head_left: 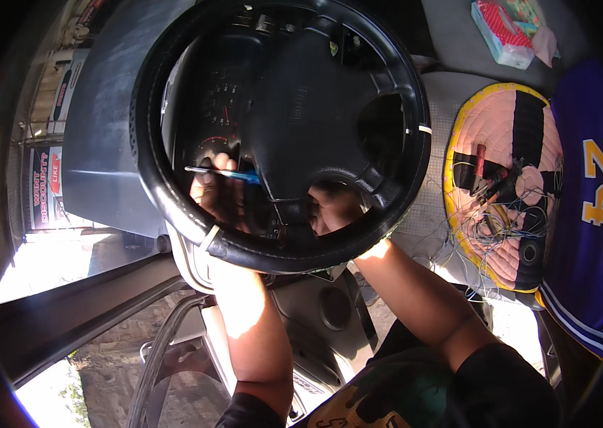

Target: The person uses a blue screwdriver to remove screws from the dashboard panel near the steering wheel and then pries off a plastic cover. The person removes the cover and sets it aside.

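Observation:
Both my arms reach in around the black steering wheel (169, 207). My left hand (217, 196) shows through the wheel's left opening, its fingers closed on a screwdriver (246, 176) with a blue handle and a thin bright shaft. The shaft lies nearly level and points left, just below the dark instrument cluster (221, 107). Through the lower opening, my right hand (337, 212) sits in shadow behind the wheel near the steering column. Its fingers are mostly hidden by a spoke and the dark, so what it touches does not show.
On the grey seat at right lies a round pink-and-black quilted pad (469, 192) with a yellow edge, bearing tangled wires (501, 232) and a red-handled tool (479, 160). A purple jersey (579, 143) covers the seat beside it. A tissue pack (504, 36) lies farther off. The car door (308, 321) stands below.

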Action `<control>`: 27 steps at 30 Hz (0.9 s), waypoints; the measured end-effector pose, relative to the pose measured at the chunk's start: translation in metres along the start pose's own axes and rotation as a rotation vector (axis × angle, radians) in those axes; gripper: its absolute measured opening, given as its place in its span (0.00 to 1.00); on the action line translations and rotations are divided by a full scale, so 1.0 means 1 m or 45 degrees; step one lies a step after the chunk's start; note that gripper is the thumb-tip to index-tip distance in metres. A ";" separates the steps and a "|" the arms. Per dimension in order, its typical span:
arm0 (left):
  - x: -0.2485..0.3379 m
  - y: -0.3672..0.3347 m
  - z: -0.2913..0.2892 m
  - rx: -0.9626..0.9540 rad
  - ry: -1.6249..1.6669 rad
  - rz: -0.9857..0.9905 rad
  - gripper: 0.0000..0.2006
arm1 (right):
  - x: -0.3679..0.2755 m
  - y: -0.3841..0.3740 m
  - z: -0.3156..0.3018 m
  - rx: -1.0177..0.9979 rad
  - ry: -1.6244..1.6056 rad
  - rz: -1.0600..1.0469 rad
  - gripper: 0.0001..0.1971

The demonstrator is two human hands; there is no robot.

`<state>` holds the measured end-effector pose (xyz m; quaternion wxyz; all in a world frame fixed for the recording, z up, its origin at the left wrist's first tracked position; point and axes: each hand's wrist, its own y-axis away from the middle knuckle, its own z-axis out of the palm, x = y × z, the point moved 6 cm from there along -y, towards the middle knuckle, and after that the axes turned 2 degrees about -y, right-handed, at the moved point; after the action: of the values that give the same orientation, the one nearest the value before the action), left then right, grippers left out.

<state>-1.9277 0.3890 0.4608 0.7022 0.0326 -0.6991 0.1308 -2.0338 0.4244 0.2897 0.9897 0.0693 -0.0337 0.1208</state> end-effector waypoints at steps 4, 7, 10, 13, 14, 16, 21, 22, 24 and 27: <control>0.007 0.055 -0.018 -0.088 -0.076 -0.101 0.22 | -0.002 0.033 -0.085 0.112 -0.042 -0.084 0.07; 0.000 0.101 -0.060 -0.233 -0.044 0.091 0.23 | -0.044 0.097 -0.125 0.080 0.400 0.055 0.15; -0.028 0.166 -0.113 0.197 -0.031 0.103 0.15 | -0.099 0.156 -0.154 0.212 0.622 0.020 0.18; -0.081 0.219 -0.156 0.385 -0.062 -0.063 0.10 | -0.167 0.209 -0.153 0.372 0.915 -0.229 0.19; -0.097 0.237 -0.159 0.465 -0.071 -0.149 0.09 | -0.191 0.223 -0.151 0.456 0.946 -0.310 0.19; -0.136 0.266 -0.161 0.460 -0.006 -0.412 0.11 | -0.245 0.247 -0.154 0.654 1.066 -0.497 0.19; -0.216 0.309 -0.145 0.327 0.086 -0.784 0.31 | -0.356 0.279 -0.186 1.068 1.789 -0.656 0.25; -0.218 0.307 -0.137 0.334 0.120 -0.796 0.34 | -0.365 0.277 -0.187 1.109 2.358 -0.766 0.26; -0.226 0.296 -0.129 0.356 0.217 -0.801 0.41 | -0.345 0.267 -0.156 1.043 3.002 -1.011 0.35; -0.235 0.272 -0.123 0.438 0.353 -0.706 0.43 | -0.264 0.258 -0.080 0.643 3.137 -1.388 0.36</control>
<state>-1.8672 0.6469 0.1882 0.7834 0.3208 -0.5295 0.0542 -2.3482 0.6218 0.2221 0.2611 0.0993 0.9139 -0.2947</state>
